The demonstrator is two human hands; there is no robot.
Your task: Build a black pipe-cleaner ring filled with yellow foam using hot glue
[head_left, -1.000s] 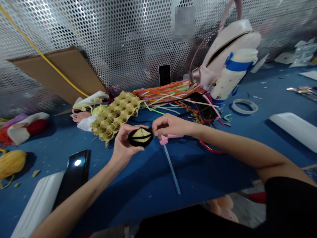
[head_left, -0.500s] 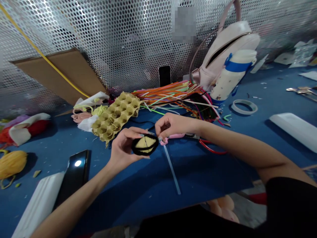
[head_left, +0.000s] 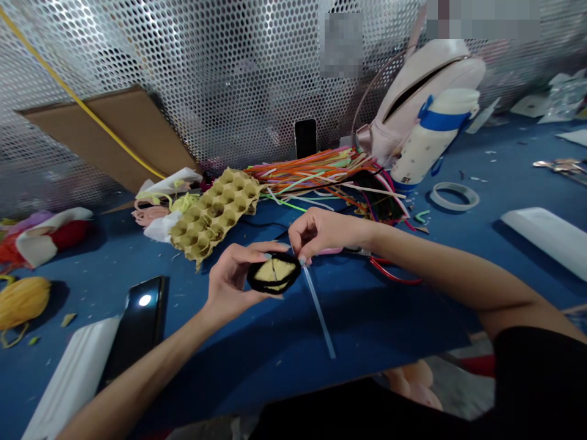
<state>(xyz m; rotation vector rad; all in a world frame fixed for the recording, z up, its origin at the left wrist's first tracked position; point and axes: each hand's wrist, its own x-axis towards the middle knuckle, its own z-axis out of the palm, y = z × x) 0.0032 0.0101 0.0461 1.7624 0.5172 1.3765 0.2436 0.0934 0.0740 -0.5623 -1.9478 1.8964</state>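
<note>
Black fuzzy ring (head_left: 274, 273) now further right, closer to my right hand (head_left: 328, 233).
My left hand (head_left: 229, 284) curls fingers and thumb around the ring's edge, holding it up off the blue table (head_left: 367, 330), so its yellow middle stays facing me. My right fingers (head_left: 298, 241) press together on the top of a clear stick (head_left: 318, 311), pinching it just beside the ring's rim, with the stick's long end angled down toward me. Cardboard egg tray (head_left: 211, 220) sits just beyond my left hand.

two hands (head_left: 232, 284) (head_left: 325, 232), one black pipe-cleaner ring (head_left: 270, 288), one egg tray (head_left: 211, 214), two phones (head_left: 305, 138) (head_left: 140, 321).
</note>
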